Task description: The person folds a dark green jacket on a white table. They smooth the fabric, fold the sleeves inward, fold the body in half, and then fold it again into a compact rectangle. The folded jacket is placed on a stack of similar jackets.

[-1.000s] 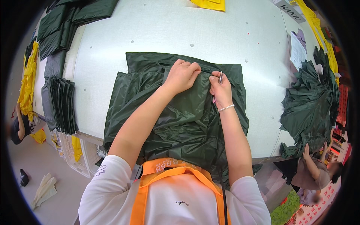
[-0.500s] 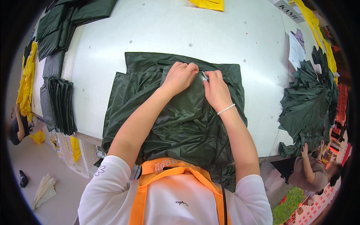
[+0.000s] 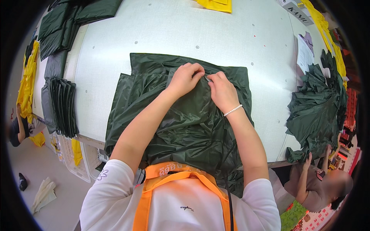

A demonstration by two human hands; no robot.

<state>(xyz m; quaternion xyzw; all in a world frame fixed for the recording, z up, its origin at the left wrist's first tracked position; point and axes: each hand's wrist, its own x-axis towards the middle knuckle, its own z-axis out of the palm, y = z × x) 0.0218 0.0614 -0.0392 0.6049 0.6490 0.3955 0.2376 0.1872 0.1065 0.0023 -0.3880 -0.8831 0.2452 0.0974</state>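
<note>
A sheet of shiny dark green fabric (image 3: 185,131), several layers deep and creased, lies on the white table in front of me and hangs over its near edge toward my body. Near its far edge, my left hand (image 3: 187,79) is closed, thumb and fingers pinching the fabric. Close beside it, my right hand (image 3: 223,91) is also pinched shut, with a bead bracelet at the wrist. A sliver of a small silver-grey piece (image 3: 208,79) shows at the right fingertips; most of it is hidden. The two hands' fingertips are a short gap apart.
Folded dark green stacks (image 3: 58,29) and a row of folded pieces (image 3: 63,107) line the left. On the right lie a crumpled green heap (image 3: 316,104), a paper sheet (image 3: 305,54) and a box (image 3: 296,12). A co-worker (image 3: 316,184) stands at the lower right, hands on that heap.
My right fingers have closed further over the silver-grey piece, which shows less now. My left hand has hardly moved. The co-worker at the right has shifted and leans differently.
</note>
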